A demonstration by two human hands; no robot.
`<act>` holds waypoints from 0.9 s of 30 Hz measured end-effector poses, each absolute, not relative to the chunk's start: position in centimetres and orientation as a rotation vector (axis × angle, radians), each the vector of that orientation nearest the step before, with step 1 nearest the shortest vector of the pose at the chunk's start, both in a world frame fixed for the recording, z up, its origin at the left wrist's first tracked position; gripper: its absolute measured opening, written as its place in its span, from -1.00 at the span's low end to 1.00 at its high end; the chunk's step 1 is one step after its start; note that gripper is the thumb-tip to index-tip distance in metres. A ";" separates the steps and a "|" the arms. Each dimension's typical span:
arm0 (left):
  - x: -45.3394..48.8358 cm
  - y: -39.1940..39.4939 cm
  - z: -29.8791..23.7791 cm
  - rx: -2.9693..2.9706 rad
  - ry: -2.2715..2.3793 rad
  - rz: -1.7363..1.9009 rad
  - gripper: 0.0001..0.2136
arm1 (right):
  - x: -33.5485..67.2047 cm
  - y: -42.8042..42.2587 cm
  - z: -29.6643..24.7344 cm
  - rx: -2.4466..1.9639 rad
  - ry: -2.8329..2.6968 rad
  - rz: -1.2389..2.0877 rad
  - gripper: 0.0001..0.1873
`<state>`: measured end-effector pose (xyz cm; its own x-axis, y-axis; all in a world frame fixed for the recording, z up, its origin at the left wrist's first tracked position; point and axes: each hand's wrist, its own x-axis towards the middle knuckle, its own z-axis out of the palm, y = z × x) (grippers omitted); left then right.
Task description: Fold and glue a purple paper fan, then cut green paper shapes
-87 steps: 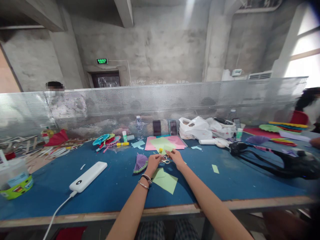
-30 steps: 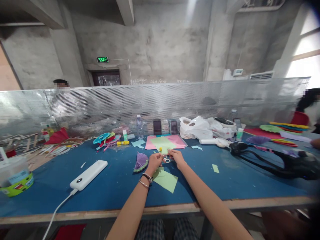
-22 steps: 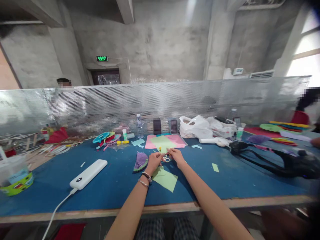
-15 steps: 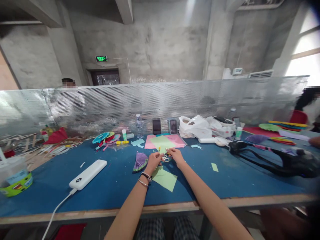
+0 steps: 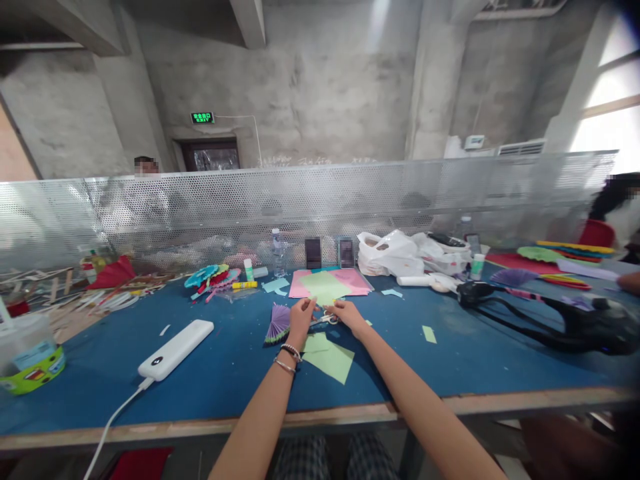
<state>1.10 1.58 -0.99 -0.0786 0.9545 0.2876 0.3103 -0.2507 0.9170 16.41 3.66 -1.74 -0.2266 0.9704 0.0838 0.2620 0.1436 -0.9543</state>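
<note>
White-handled scissors (image 5: 329, 319) lie between my hands, their blades pointing left towards my left hand (image 5: 303, 316). The fingers of that hand are pinched together, and whatever is in them is too small to make out. My right hand (image 5: 349, 314) is closed at the fingertips just above the scissor handles; I cannot tell what it holds. Cut light green paper (image 5: 336, 361) lies on the table below the hands. Beyond them, a green sheet (image 5: 324, 285) rests on pink paper (image 5: 296, 285). A folded purple paper fan (image 5: 277, 324) sits left of my left hand.
On the blue table (image 5: 240, 380) a white power bank (image 5: 176, 349) with a cable lies at left. Glue sticks (image 5: 249, 269), a bottle (image 5: 278, 252) and white plastic bags (image 5: 393, 252) stand along the mesh divider (image 5: 300, 200). A black strapped object (image 5: 575, 323) is at right.
My hands have moved slightly apart, the left one up and to the left. The scissors between them have turned, with more of their blades showing.
</note>
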 end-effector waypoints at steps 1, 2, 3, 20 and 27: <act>1.1 1.6 -1.0 1.590 1.379 1.353 -0.74 | 16.4 3.7 -1.7 -1.216 -1.638 1.123 -0.70; 1.1 1.7 -1.1 1.595 1.373 1.353 -0.74 | 16.4 3.6 -1.7 -1.217 -1.645 1.117 -0.70; 1.1 1.7 -1.1 1.601 1.367 1.353 -0.74 | 16.4 3.6 -1.7 -1.218 -1.652 1.111 -0.70; 1.1 1.6 -0.7 1.583 1.411 1.404 -0.74 | 16.4 3.6 -1.8 -1.187 -1.766 1.041 -0.72; 1.1 1.4 -0.5 1.585 1.441 1.399 -0.74 | 16.4 3.6 -1.7 -1.178 -1.767 1.013 -0.73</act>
